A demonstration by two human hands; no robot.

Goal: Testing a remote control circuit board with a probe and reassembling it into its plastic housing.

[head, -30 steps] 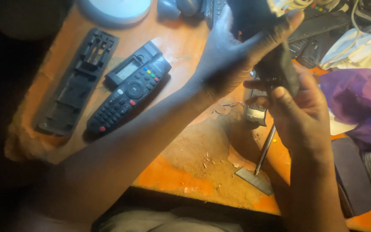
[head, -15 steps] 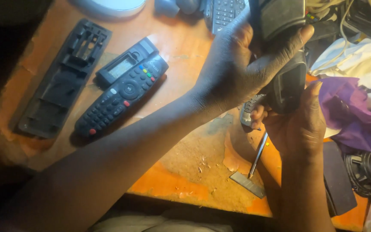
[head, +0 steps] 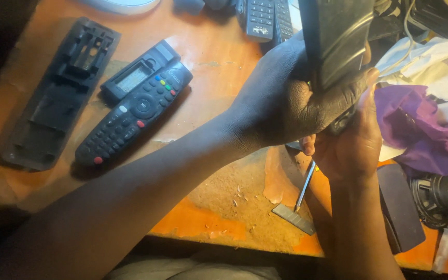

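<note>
Fingers [head: 338, 98]: both hands clamp black casing [head: 338, 36] | casing higher, nearer than before

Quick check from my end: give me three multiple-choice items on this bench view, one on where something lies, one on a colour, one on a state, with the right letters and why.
1. Where does the empty back shell lie?
A. left of the remote
B. on the purple cloth
C. under the speaker

2. What colour is the cloth at the right?
A. green
B. purple
C. yellow

3. How is the dark casing held?
A. lying flat on the table
B. propped on the speaker
C. gripped by both hands, off the table

Answers: 1 A, the shell lies at the table's left edge, beside the remote. 2 B, its folds are purple. 3 C, the left hand wraps it and the right hand holds it from below.
</note>
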